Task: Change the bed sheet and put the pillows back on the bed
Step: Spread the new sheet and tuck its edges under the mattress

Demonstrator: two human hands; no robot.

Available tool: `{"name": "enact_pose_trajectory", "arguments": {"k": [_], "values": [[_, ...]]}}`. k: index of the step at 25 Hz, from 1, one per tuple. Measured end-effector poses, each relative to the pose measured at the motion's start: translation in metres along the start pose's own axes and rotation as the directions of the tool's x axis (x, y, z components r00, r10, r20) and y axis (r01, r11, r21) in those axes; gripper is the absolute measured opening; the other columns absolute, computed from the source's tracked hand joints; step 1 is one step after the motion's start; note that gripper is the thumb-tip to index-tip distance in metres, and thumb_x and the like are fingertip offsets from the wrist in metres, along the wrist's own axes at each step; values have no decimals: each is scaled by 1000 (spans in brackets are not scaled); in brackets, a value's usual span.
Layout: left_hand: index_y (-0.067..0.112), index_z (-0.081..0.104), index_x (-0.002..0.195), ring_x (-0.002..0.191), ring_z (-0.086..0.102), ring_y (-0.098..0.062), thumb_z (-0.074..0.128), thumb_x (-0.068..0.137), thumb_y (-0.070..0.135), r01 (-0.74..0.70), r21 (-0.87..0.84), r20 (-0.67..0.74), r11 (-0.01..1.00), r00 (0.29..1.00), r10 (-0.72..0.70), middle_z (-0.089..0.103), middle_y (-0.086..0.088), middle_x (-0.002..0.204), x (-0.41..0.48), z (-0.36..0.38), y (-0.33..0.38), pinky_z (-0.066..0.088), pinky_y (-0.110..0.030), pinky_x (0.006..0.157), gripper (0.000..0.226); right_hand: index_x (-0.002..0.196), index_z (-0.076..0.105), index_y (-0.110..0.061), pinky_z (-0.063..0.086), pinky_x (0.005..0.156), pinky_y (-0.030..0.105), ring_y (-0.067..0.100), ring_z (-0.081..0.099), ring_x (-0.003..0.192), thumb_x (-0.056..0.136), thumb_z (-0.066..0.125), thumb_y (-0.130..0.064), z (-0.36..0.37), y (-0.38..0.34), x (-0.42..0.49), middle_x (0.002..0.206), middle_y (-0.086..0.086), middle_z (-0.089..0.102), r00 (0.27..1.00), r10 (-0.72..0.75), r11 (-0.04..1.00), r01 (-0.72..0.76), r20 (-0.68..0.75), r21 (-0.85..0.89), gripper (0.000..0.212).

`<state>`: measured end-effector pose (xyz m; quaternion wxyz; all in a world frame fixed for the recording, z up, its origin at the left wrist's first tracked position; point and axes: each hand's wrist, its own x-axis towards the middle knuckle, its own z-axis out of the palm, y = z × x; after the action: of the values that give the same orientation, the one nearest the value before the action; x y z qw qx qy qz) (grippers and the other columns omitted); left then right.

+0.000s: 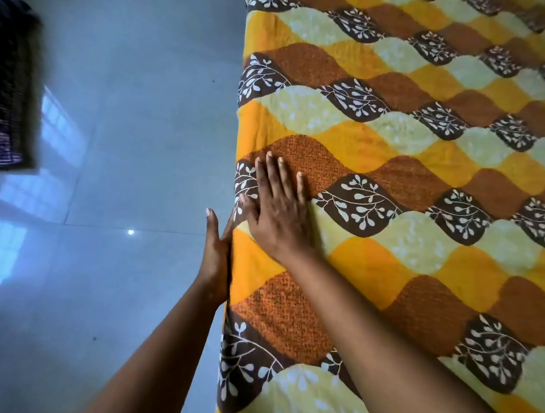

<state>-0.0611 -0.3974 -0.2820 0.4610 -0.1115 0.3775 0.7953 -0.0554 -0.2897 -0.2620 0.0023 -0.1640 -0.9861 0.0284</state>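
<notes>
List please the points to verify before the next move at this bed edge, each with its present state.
1. Sheet smooth on top near the hands: ok.
2. Right hand flat on the sheet, pressing it: ok.
3. Left hand flat against the sheet at the side edge: ok.
4. Sheet edge tucked under: cannot tell, hidden.
5. Pillows put back: cannot tell, none in view.

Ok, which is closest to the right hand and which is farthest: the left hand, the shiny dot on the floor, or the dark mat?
1. The left hand, against the sheet edge, just beside the right hand.
2. The shiny dot, on the floor further left.
3. The dark mat, at the far left edge.
</notes>
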Motion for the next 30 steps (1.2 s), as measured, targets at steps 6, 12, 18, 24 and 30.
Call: {"name": "enact_pose_trajectory", "arguments": {"k": [6, 12, 18, 24, 30], "values": [[24, 56, 115, 109, 59, -8, 18, 99, 49, -71, 52, -192, 996, 978, 80, 66, 5, 110, -29, -4, 2, 49, -23, 84, 49, 139, 43, -11, 8, 115, 45, 20, 28, 141, 90, 25, -34, -5, -39, -65, 150, 6, 34, 944, -322, 941, 311, 68, 133, 57], [32, 38, 139, 131, 38, -1, 18, 97, 48, -66, 312, -287, 948, 944, 160, 43, 19, 140, -140, -28, -58, 22, -32, 115, 49, 142, 36, -13, 24, 115, 45, 20, 22, 142, 96, 32, -35, -43, 16, -154, 152, 8, 30, 964, 250, 808, -157, -89, 568, 52], [39, 40, 138, 127, 46, -11, 22, 89, 68, 115, 220, -234, 969, 970, -62, 48, 9, 140, -192, -28, -113, 30, -36, 110, 59, 144, 34, -12, 13, 113, 47, 29, 27, 141, 93, 21, -53, -8, 9, -222, 152, 11, 29, 873, 488, 865, -483, -2, 137, 67], [22, 44, 135, 114, 58, -12, 13, 90, 62, 77, 88, -154, 993, 986, -63, 61, 2, 125, -189, -23, -116, 40, -31, 99, 68, 148, 26, -14, 14, 112, 47, 23, 18, 144, 93, 25, -46, 0, -65, -252, 155, 6, 22, 982, 187, 981, -186, 4, 53, 63], [23, 44, 134, 109, 60, -8, 14, 99, 48, 62, 246, -208, 967, 978, -10, 61, 6, 124, -220, -29, -119, 51, -16, 75, 53, 142, 39, -17, 12, 115, 37, 13, 23, 141, 93, 36, -29, -28, -64, -297, 152, 2, 30, 980, -192, 885, 199, -60, 422, 51]]}}
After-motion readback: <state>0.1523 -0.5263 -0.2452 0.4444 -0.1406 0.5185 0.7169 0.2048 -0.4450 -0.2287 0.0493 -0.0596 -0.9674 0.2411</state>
